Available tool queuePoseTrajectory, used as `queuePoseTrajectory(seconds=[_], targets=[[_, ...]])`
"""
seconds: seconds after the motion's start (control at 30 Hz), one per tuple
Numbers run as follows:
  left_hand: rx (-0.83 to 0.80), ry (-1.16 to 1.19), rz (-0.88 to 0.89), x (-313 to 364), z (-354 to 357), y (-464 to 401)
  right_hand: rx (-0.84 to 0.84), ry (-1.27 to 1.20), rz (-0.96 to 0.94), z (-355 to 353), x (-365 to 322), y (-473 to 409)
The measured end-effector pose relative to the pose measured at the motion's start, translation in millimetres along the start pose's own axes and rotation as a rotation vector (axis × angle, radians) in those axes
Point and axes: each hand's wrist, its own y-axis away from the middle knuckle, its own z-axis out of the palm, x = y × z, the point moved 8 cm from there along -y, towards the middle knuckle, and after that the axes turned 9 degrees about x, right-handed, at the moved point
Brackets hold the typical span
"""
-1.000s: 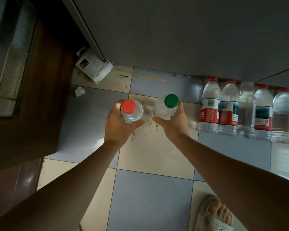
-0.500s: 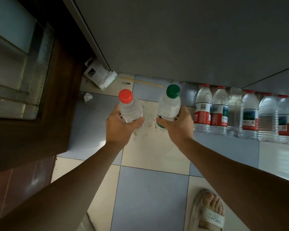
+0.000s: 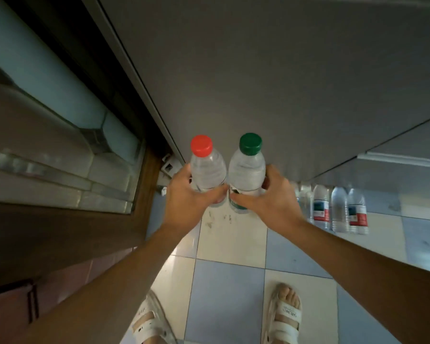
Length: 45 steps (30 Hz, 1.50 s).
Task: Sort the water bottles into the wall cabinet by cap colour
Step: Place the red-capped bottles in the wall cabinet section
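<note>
A: Tiled floor (image 3: pixel 231 289), grey cabinet panel (image 3: pixel 271 70) overhead. How far along?

B: Early, I'd judge: bottles on the floor (image 3: pixel 333 209) wait by the wall.

A: The fingers?

B: Left hand (image 3: pixel 186 202) wraps the red-capped bottle (image 3: pixel 206 170), right hand (image 3: pixel 268 204) the green-capped bottle (image 3: pixel 247 172); both upright, touching, arms stretched forward.

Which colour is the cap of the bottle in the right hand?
Green: the cap of the bottle in the right hand, head view.

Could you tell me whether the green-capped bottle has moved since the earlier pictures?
Yes. The green-capped bottle has risen: its cap, earlier over the floor tiles, now overlaps the grey cabinet underside.
</note>
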Motion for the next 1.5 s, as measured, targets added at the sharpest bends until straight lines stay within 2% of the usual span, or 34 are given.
queuePoseTrajectory(seconds=[0.37, 0.63, 0.87, 1.03, 1.2, 1.5], targets=[[-0.057, -0.075, 0.201, 273, -112, 53, -0.073, -0.028, -0.186, -163, -238, 73], [-0.043, -0.08, 0.325, 457, -141, 88, -0.098, -0.079, -0.328, -296, -380, 99], [0.09, 0.014, 0.517, 651, -152, 98, -0.001, -0.178, -0.521, -435, -517, 95], [0.153, 0.084, 0.617, 761, -159, 90, 0.121, -0.273, -0.616, -516, -602, 88], [0.209, 0.145, 0.691, 853, -181, 64, 0.247, -0.384, -0.649, -566, -675, 73], [0.171, 0.319, 0.833, 987, -205, -16, 0.464, -0.498, -0.765, -635, -792, 40]])
